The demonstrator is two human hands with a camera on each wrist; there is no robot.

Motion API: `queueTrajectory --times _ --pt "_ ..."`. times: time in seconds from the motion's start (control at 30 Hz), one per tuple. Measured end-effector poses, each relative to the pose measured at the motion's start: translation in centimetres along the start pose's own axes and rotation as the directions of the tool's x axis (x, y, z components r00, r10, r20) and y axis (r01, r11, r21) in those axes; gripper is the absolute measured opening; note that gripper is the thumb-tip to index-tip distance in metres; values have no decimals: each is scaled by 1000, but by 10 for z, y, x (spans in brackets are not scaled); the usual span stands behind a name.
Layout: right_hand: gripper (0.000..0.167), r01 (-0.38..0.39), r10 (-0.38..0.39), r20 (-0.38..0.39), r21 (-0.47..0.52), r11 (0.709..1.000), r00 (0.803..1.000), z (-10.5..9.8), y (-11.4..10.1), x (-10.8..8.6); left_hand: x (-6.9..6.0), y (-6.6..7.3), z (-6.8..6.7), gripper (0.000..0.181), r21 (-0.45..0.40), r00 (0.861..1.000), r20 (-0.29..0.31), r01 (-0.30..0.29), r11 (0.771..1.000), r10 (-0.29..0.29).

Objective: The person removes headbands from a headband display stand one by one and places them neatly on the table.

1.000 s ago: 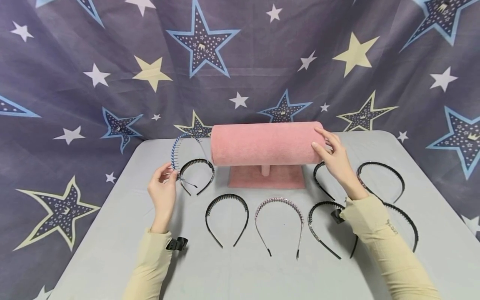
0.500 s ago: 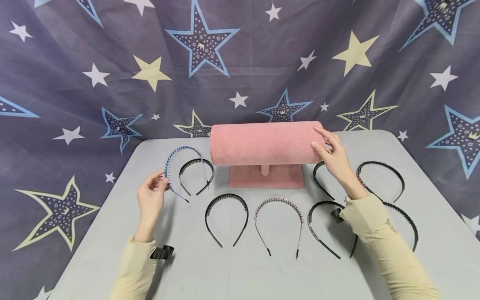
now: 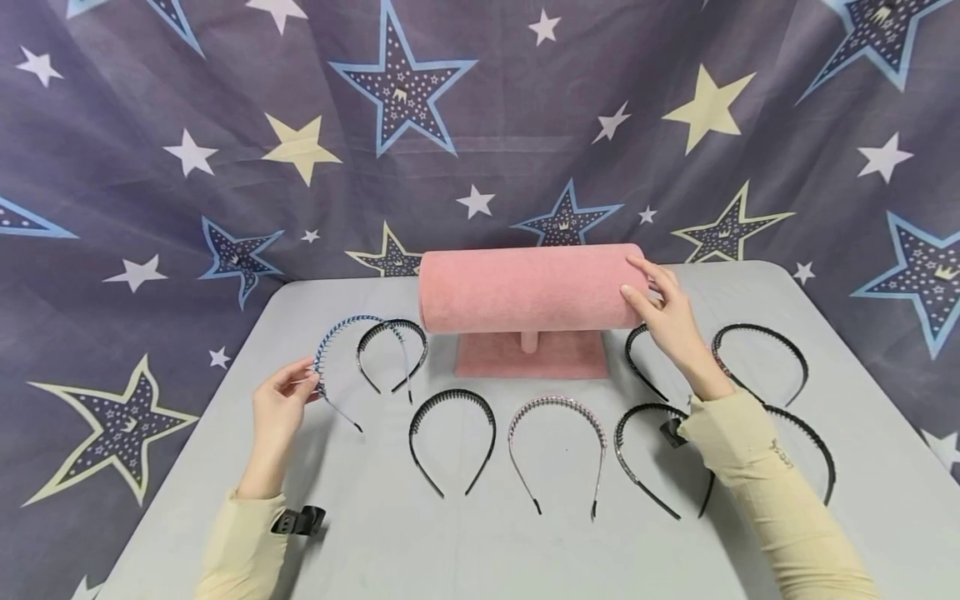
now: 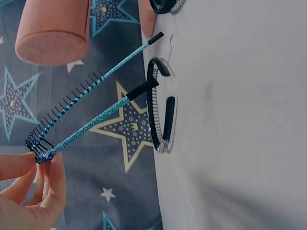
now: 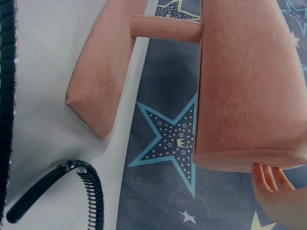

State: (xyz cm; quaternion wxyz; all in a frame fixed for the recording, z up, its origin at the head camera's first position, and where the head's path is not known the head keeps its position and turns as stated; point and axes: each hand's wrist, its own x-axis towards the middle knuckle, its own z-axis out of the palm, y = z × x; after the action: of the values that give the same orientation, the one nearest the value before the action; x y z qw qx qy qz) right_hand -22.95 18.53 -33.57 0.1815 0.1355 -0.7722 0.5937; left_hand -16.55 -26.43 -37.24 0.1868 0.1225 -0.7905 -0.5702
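Observation:
My left hand (image 3: 281, 410) pinches a blue toothed headband (image 3: 324, 348) by its left side, above the table's left part. In the left wrist view the same headband (image 4: 88, 125) shows glittery blue arms with black tips, pinched between thumb and fingers. A pink padded roll stand (image 3: 528, 287) stands at the back middle on a flat pink base. The right hand (image 3: 675, 325) rests on the right end of the roll, fingers on top and thumb in front. From the right wrist view, its fingertips (image 5: 268, 177) touch the round end face.
A black headband (image 3: 393, 323) lies just behind the blue one. Along the front are another black headband (image 3: 453, 393), a pinkish beaded one (image 3: 558, 400) and several more black ones around the right forearm. A starry curtain (image 3: 480, 125) hangs behind the grey table (image 3: 465, 550).
My left hand has moved left and toward me with the blue headband, lowering it away from the roll's left end. The right hand has stayed on the roll.

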Motion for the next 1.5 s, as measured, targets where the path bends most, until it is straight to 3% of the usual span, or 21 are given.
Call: queueTrajectory --times 0.23,0.33,0.47,0.53,0.6,0.7,0.8,0.9,1.1,1.37,1.5 --pt "40 3 -3 1 0 1000 1000 0 -1 0 0 -7 -14 31 5 996 17 89 996 -89" --pt "40 2 -2 2 -5 1000 1000 0 -1 0 12 -40 -25 30 -78 994 62 96 992 -91" --pt "40 1 -1 2 -3 1000 1000 0 -1 0 41 -110 -43 32 -188 988 101 134 973 -117" --pt "40 1 -1 1 -1 1000 1000 0 -1 0 48 -127 -48 33 -198 982 110 173 965 -154" --pt "40 1 -1 2 -2 1000 1000 0 -1 0 46 -120 -53 28 -199 966 172 224 954 -191" --pt "40 1 -1 2 -4 1000 1000 0 -1 0 30 -87 -58 18 -201 935 279 279 939 -218" --pt "40 1 -1 0 -3 1000 1000 0 -1 0 16 -57 -60 26 -175 899 368 320 931 -239" --pt "40 0 0 -1 -5 1000 1000 0 -1 0 11 -46 -63 34 -162 866 430 354 921 -257" --pt "40 -1 1 3 -9 1000 1000 0 -1 0 15 -54 -71 42 -136 811 514 398 907 -279" --pt "40 2 -2 -7 -8 1000 1000 0 -1 0 22 -66 -78 38 -53 764 579 384 922 -285" --pt "40 4 -4 -8 -7 1000 1000 0 -1 0 24 -70 -78 35 -24 738 603 396 918 -303"
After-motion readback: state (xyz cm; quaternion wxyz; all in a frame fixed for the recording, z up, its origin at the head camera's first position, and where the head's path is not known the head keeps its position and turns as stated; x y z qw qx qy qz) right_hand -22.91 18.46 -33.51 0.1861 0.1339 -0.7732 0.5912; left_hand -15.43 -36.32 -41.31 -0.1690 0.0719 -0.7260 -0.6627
